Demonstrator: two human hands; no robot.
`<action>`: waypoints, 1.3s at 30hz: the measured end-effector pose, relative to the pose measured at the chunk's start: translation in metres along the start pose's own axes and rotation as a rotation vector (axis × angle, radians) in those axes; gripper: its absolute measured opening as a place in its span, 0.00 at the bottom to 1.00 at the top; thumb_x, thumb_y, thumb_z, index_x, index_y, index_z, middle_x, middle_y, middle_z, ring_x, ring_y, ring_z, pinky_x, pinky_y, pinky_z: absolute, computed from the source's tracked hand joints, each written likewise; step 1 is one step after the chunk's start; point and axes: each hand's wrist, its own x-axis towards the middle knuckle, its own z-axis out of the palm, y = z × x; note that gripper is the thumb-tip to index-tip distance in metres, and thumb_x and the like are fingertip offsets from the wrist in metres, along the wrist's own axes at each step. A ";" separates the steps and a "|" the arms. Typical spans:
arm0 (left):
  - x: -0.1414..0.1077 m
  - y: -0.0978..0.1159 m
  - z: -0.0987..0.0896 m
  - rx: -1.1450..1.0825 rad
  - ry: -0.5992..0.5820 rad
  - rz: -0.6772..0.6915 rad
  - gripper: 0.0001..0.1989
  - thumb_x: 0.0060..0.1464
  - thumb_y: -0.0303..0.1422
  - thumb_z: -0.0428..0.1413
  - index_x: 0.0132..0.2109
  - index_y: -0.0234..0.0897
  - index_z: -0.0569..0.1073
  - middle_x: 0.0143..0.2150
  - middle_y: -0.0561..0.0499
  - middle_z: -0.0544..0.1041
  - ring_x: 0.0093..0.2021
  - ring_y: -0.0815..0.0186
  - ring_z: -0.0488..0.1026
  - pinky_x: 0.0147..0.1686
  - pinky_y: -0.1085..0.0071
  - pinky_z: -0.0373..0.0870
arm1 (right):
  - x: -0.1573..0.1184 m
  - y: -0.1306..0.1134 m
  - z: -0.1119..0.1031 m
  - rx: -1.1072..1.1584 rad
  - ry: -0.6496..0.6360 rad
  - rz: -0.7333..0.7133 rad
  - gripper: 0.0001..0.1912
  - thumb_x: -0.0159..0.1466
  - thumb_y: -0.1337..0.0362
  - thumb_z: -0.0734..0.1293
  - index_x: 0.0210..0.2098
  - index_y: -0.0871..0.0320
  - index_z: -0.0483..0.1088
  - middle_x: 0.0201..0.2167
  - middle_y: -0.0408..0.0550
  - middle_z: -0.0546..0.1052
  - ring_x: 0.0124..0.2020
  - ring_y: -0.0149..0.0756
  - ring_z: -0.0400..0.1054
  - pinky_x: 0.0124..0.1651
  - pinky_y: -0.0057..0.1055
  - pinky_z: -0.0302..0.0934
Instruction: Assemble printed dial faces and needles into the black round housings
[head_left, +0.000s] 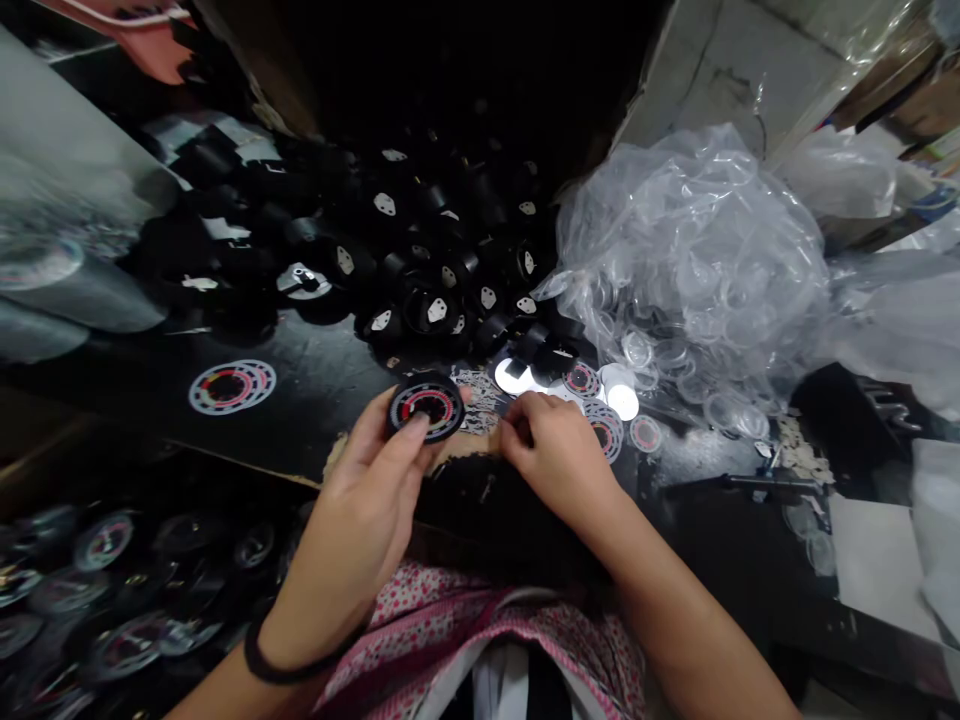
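My left hand (pixel 379 460) grips a round black gauge (pixel 426 407) by its edge, its dial with red and white markings facing up and my thumb across it. To the right, my right hand (pixel 559 445) has its fingertips pinched at the edge of a heap of small silvery metal pieces (pixel 480 400); whether a piece is between them is too small to tell. Printed dial discs (pixel 606 432) lie just beyond that hand, near white round discs (pixel 621 400). At the left of the bench, overlapping dial discs (pixel 231 386) rest flat.
Black round housings (pixel 435 270) with metal plates pile up at the back. A clear plastic bag (pixel 697 240) spills transparent round covers (pixel 675 355) at the right. Below the bench's left edge lie several gauges (pixel 105 540). A dark-handled tool (pixel 772 484) lies at the right.
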 end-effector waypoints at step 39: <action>-0.019 -0.023 0.017 0.390 -0.210 -0.038 0.14 0.55 0.42 0.63 0.48 0.47 0.76 0.50 0.51 0.81 0.54 0.58 0.77 0.55 0.68 0.71 | -0.059 0.008 -0.024 0.409 0.177 -0.027 0.08 0.70 0.64 0.64 0.33 0.56 0.69 0.32 0.43 0.76 0.35 0.35 0.68 0.44 0.35 0.54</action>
